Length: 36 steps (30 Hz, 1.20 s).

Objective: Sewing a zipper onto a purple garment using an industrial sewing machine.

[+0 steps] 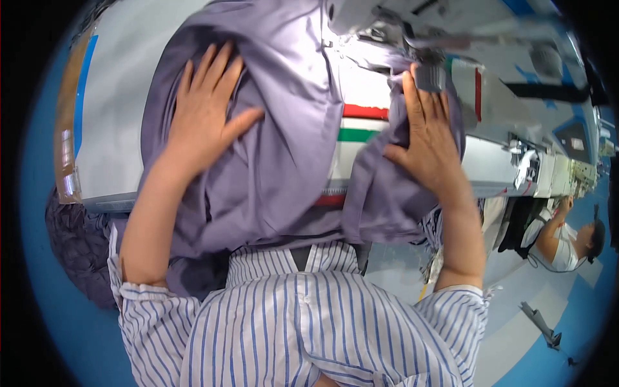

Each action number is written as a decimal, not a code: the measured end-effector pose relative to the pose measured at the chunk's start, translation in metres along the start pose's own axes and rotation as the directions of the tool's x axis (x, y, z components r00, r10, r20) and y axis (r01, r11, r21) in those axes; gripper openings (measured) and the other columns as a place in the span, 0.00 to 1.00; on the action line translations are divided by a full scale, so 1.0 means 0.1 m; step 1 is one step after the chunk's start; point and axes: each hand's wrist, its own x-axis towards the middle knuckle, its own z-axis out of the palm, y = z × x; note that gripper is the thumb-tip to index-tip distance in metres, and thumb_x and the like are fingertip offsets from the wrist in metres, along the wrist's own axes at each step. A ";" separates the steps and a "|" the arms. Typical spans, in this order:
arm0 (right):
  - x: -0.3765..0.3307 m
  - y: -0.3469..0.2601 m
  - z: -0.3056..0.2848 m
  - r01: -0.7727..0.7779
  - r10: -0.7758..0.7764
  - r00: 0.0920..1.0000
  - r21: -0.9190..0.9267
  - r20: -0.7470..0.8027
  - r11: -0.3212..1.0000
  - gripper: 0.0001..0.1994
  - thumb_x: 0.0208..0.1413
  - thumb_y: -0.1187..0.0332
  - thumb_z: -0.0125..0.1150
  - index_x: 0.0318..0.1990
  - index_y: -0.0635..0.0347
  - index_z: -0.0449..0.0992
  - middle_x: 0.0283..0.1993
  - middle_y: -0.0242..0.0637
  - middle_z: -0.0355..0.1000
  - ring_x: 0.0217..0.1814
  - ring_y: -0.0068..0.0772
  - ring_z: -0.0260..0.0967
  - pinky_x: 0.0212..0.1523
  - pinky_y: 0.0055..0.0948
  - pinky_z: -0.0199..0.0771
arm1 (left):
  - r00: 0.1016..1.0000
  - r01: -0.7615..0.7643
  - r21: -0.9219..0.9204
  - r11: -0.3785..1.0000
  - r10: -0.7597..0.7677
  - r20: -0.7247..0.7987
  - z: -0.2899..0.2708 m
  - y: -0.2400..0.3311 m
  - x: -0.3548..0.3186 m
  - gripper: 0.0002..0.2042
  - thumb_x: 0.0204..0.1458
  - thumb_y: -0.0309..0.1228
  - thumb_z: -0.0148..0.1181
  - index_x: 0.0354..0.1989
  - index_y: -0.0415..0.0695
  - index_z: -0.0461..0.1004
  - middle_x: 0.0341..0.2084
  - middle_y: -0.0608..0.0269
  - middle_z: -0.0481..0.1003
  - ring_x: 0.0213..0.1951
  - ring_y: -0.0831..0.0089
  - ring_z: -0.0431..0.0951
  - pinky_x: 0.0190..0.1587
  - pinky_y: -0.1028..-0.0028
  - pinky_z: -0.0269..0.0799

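I take the step in hand to be laying and steadying the purple cloth at the sewing machine, with both palms down on it. As I judge it, the next move calls for light, even pressure from both hands, so the cloth can be guided without its folds bunching near the sewing machine.

The cloth's broad part lies on the white counter to the left of the sewing machine's needle end and drops over the counter's near edge, toward me. A smaller, crumpled part lies on the near side of the sewing machine; whether it joins the broad part I cannot tell. Between them, red and green strips show uncovered.

My left hand, left of the sewing machine, is spread flat on the broad part, thumb well out, gripping nothing. My right hand, just on the near side of the sewing machine, rests opened out on the smaller part, its fingertips partly hidden; I see no grip there.
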 end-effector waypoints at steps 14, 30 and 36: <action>-1.11 0.15 0.12 0.147 -0.150 0.988 0.062 0.045 0.987 0.39 0.43 0.49 0.68 0.64 0.50 0.64 0.72 0.38 0.53 0.75 0.45 0.46 0.68 0.54 0.46 | 0.994 0.108 -0.955 0.276 -0.034 0.102 -0.51 0.93 -0.68 0.15 0.57 0.22 0.51 0.53 0.35 0.71 0.49 0.51 0.75 0.49 0.66 0.77 0.49 0.70 0.73; -0.73 -1.00 1.00 -0.499 -0.180 0.840 0.859 0.512 0.115 0.29 0.56 0.62 0.63 0.60 0.71 0.63 0.55 0.52 0.72 0.57 0.40 0.71 0.58 0.35 0.67 | 0.772 0.240 -0.941 0.238 0.541 0.333 -0.36 1.38 -1.00 0.09 0.56 0.30 0.55 0.40 0.41 0.78 0.39 0.59 0.78 0.41 0.63 0.79 0.45 0.70 0.74; -0.79 -1.42 0.80 -0.410 -0.442 0.818 0.912 0.367 -0.001 0.28 0.49 0.62 0.71 0.56 0.66 0.70 0.56 0.39 0.69 0.58 0.29 0.65 0.59 0.28 0.64 | 0.920 0.388 -0.767 0.510 -0.162 0.357 -0.58 0.38 -0.85 0.06 0.56 0.26 0.54 0.34 0.36 0.75 0.29 0.58 0.74 0.31 0.70 0.74 0.36 0.75 0.68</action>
